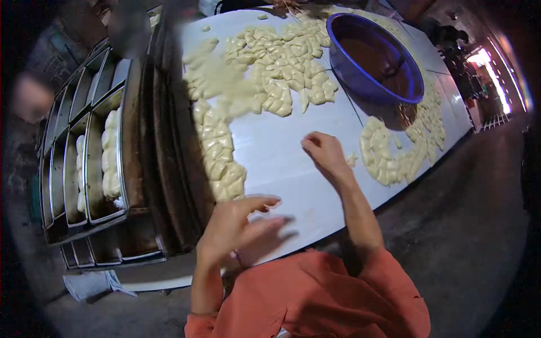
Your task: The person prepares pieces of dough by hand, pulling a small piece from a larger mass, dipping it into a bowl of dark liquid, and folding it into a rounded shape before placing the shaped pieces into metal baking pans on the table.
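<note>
My left hand (239,222) hovers over the near left part of the white table (282,174), its thumb and fingers apart and nothing between them. Closest to it lies the near end of a band of pale dough pieces (225,177). Farther right, my right hand (327,151) is above the middle of the table with its fingers curled in; whatever they may hold is hidden. A larger spread of dough pieces (279,67) covers the far side. Another group of dough pieces (389,155) lies to the right of my right hand.
A blue basin (366,87) with a brown mass inside stands at the far right of the table. Stacked metal loaf pans (90,166) rise on the left, some containing pale dough. Another person's hand (287,5) reaches over the far edge.
</note>
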A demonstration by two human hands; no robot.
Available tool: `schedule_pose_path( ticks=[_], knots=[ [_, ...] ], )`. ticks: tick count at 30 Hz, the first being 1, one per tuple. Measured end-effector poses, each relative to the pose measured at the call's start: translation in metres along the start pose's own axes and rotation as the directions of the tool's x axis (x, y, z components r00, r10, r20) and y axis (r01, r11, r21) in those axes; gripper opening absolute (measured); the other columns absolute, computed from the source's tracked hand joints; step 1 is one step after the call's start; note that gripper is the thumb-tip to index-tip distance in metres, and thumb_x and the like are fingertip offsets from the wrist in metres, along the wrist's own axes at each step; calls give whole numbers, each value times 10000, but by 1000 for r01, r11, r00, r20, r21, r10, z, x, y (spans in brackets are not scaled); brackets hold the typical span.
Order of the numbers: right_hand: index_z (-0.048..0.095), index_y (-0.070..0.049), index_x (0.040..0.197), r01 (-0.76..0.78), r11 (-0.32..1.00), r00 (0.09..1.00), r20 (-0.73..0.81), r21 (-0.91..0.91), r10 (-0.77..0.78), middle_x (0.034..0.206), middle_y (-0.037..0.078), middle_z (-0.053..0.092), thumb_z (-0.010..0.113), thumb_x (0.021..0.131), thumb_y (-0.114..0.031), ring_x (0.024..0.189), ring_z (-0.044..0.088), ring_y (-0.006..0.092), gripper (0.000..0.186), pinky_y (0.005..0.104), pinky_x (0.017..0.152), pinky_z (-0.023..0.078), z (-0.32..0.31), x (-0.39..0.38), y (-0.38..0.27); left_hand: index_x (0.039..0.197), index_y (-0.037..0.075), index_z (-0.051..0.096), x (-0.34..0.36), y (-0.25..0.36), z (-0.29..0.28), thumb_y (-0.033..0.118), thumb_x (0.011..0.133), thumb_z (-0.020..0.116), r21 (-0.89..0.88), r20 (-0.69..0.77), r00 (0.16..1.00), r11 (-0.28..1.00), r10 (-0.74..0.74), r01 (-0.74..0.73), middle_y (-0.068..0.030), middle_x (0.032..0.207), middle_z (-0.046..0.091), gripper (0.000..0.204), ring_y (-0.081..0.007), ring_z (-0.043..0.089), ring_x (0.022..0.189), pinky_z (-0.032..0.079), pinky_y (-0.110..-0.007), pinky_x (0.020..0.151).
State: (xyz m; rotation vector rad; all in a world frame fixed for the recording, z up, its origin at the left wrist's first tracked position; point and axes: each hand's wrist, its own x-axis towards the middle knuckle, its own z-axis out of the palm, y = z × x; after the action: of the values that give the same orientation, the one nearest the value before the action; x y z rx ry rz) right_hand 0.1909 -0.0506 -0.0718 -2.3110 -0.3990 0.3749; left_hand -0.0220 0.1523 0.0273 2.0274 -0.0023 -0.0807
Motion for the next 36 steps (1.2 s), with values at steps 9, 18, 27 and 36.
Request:
schedule_pose_path(
  ticks=[9, 18, 27, 36],
  knots=[
    [713, -86, 1048, 37, 996, 955, -292, -86, -61, 897, 118, 729, 680, 872, -329, 822, 702, 296, 302, 403, 741, 529, -35, 90, 63, 1147, -27, 682, 134, -51, 92, 270, 883, 739, -342, -149, 925, 896, -350, 284, -114, 963, 728, 401, -127, 683, 830, 523, -258, 720],
    [595, -28, 1254, -45, 971, 963, -268, -236, -20, 1136, 204, 669, 599, 920, -387, 1074, 630, 390, 490, 478, 916, 491, -69, 159, 74, 1319, 72, 557, 290, -62, 139, 330, 828, 746, 291, -680, 732, 930, 37, 223, -209, 1274, 526, 586, -379, 562, 1143, 499, -453, 894],
    [557, -24, 970, 193, 977, 942, -264, -86, -209, 998, 218, 646, 660, 838, -251, 921, 633, 409, 282, 500, 762, 489, -60, 173, 81, 1196, 139, 655, 323, -71, 143, 251, 766, 773, 482, -581, 806, 845, 111, 231, -143, 1172, 577, 460, -362, 536, 1095, 496, -456, 858],
    [499, -51, 1068, -158, 482, 986, 164, 862, 31, 918, 80, 640, 625, 839, -147, 768, 647, 182, 278, 287, 620, 537, -80, 135, 91, 1206, 132, 655, 314, -61, 133, 252, 767, 770, 344, -537, 843, 904, -33, 254, -173, 1247, 574, 469, -363, 573, 1140, 498, -451, 928]
  ],
)
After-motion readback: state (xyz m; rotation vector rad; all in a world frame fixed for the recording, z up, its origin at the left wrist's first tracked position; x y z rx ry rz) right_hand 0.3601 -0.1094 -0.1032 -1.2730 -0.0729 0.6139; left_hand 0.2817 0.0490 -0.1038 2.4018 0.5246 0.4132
